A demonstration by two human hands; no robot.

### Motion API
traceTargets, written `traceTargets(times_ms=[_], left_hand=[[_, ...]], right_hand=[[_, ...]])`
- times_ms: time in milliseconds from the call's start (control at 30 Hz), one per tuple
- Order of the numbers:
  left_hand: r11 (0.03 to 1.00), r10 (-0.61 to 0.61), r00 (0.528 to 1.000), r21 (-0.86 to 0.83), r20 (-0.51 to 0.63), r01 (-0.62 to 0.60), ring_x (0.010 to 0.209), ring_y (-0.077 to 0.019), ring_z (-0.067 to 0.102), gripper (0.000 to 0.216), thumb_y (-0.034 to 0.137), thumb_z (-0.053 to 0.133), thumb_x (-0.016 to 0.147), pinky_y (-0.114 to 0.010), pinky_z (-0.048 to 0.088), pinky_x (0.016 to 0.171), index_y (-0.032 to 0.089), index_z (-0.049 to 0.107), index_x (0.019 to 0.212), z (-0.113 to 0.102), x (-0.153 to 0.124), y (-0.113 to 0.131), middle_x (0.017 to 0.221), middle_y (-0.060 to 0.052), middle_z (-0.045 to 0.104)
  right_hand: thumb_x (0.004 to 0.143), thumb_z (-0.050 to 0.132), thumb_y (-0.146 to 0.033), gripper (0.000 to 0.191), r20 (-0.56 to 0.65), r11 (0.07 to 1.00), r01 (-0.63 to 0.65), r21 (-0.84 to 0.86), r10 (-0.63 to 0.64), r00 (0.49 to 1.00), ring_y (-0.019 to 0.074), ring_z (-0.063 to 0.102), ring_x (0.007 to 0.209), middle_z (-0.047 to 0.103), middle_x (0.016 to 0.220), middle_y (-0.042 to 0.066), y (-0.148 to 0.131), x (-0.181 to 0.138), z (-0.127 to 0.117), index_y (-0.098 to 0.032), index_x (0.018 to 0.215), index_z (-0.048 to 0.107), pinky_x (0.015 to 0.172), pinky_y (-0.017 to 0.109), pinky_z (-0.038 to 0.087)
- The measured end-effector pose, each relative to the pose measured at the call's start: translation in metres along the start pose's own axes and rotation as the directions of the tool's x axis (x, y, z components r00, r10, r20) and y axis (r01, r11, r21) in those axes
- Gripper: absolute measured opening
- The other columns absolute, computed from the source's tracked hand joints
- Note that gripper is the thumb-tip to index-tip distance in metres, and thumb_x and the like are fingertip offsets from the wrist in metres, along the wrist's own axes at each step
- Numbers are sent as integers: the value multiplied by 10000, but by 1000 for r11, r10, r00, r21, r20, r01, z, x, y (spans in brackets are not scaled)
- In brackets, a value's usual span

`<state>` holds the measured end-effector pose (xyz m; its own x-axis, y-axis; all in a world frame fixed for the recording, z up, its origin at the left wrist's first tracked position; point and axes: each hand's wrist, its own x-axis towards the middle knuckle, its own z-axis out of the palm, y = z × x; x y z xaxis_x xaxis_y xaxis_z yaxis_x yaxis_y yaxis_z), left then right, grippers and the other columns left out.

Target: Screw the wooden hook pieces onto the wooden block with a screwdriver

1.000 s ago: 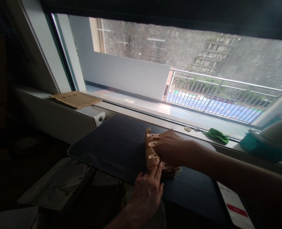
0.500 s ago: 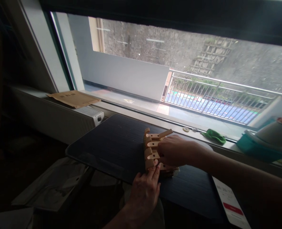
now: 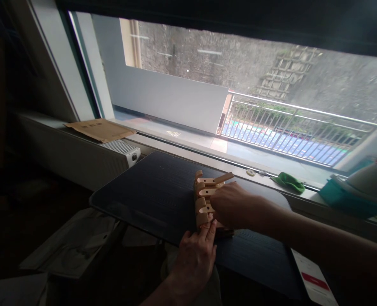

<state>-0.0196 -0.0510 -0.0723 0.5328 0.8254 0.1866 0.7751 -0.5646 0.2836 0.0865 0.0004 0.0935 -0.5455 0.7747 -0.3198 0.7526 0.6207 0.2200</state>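
A light wooden model (image 3: 206, 192) with several curved, finger-like pieces and small dark holes lies on the dark table (image 3: 150, 191). My left hand (image 3: 196, 257) grips its near end, with the fingertips pressed against the lowest curved piece. Over its right side, my right hand (image 3: 234, 204) is closed in a fist-like grip, knuckles up. Whatever sits in those right fingers is hidden behind the hand. One slim wooden piece (image 3: 224, 177) at the far end sticks out at an angle, past my right hand.
Behind the table runs a window sill with a green cloth (image 3: 288, 182), a small round item (image 3: 250, 172) and a teal container (image 3: 341, 195). A phone (image 3: 314, 276) lies at the right edge. A brown envelope (image 3: 101, 129) rests on a white radiator (image 3: 120, 148) to the left.
My right hand has shifted slightly nearer to me and now covers more of the model's near right part. The left hand stays on the near end. The whole view has moved slightly.
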Motion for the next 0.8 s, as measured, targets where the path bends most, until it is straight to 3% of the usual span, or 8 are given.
traceTargets(times_ms=[433, 700, 800], left_hand=[[1000, -7, 1000, 22, 17, 6, 1019, -224, 600, 523, 165, 450, 853, -379, 448, 860, 175, 381, 1372, -7, 1, 1, 1410, -110, 406], [1000, -2, 1000, 19, 1, 2, 979, -221, 611, 556, 165, 443, 858, -386, 454, 843, 155, 323, 1400, -7, 0, 1, 1411, -132, 399], [1000, -6, 1000, 22, 8, 6, 976, -221, 613, 548, 167, 457, 850, -380, 456, 843, 161, 350, 1387, -8, 1, 3, 1417, -125, 392]], right_hand=[[739, 583, -170, 69, 50, 997, 76, -3, -75, 996, 140, 536, 640, 620, 749, 40, 2, 2, -13, -138, 780, 630, 541, 264, 305], [777, 570, -282, 176, 121, 996, -90, 24, 87, 989, 166, 556, 687, 631, 783, 50, 3, 4, -14, -160, 881, 643, 571, 264, 348], [722, 624, -284, 191, 128, 998, -64, 11, 62, 990, 192, 565, 749, 631, 797, 48, 2, -1, -22, -174, 875, 653, 586, 272, 356]])
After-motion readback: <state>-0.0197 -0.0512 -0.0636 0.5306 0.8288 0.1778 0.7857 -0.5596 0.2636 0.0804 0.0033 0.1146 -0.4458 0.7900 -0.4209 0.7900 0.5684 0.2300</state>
